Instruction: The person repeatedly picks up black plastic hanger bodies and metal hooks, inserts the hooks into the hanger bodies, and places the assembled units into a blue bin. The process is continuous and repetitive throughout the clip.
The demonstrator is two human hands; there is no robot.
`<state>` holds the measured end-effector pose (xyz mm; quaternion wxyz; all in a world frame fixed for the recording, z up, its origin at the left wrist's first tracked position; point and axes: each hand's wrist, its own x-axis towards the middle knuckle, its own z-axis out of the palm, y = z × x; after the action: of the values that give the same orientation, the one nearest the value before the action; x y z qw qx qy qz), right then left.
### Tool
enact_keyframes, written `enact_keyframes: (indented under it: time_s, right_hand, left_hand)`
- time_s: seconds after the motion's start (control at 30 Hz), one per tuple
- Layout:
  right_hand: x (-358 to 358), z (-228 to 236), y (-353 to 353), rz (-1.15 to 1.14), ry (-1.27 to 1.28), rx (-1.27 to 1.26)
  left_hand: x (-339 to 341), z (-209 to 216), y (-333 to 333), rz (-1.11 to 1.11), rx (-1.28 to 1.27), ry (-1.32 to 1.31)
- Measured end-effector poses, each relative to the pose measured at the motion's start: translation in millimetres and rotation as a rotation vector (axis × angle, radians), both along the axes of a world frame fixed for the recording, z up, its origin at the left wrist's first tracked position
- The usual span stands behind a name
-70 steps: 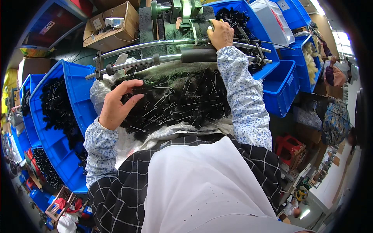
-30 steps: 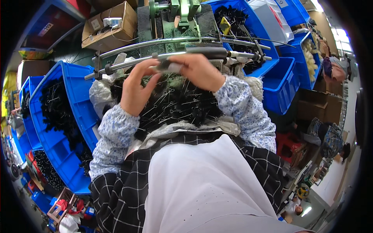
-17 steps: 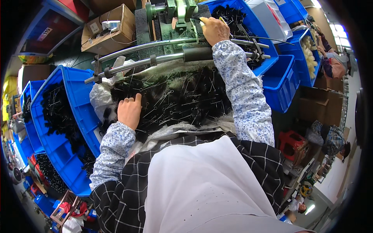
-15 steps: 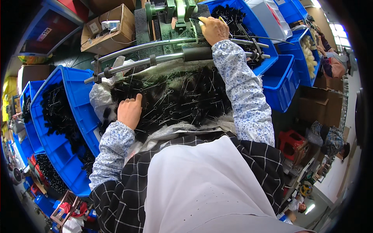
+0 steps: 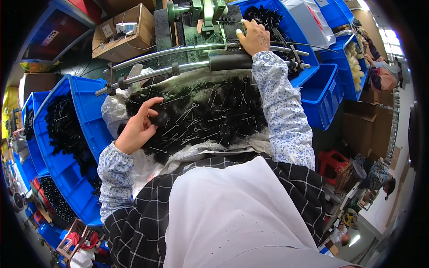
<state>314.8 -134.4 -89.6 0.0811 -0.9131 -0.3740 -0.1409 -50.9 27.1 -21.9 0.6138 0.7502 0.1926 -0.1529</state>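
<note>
My left hand point(image 5: 137, 128) hovers over a heap of small black twisted-wire brushes point(image 5: 210, 118) with looped ends, on white plastic sheeting. Its thumb and forefinger are spread around a dark bristle clump, with no grip visible. At the far side, my right hand point(image 5: 255, 37) is beside a green machine point(image 5: 208, 13), thumb and forefinger apart, with pale covers on their tips. One black-bristled brush point(image 5: 229, 19) lies crosswise at the machine, its end close to my right forefinger. Whether they touch is unclear.
Two metal rails point(image 5: 165, 71) cross in front of the machine. Blue bins with black brushes stand left point(image 5: 73, 134) and far right point(image 5: 295, 27); another blue bin point(image 5: 322, 99) is at right. A cardboard box point(image 5: 127, 35) sits far left. A person point(image 5: 385, 73) is in the right background.
My right hand has shifted right, away from the machine's middle, exposing the brush there. My left hand has turned and moved slightly left, its thumb and forefinger spreading.
</note>
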Motion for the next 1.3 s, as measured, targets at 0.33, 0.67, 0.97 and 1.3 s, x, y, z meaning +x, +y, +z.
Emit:
enact_keyframes:
  time_s: [0.33, 0.67, 0.97, 1.3]
  right_hand:
    - [-38.8, 0.7, 47.5, 0.071, 0.038, 0.093]
    - [-13.4, -0.7, 18.8, 0.047, -0.066, 0.037]
    - [58.7, 4.9, -10.1, 0.064, 0.062, -0.178]
    - [-50.8, 83.2, -18.9, 0.354, 0.464, 0.14]
  left_hand:
    - [14.1, -10.1, -8.6, 0.105, -0.301, -0.042]
    - [15.5, 7.7, -5.2, 0.215, 0.166, -0.333]
    - [22.7, 2.5, 0.8, 0.159, -0.029, -0.445]
    - [62.6, -11.3, -24.3, 0.277, 0.076, -0.631]
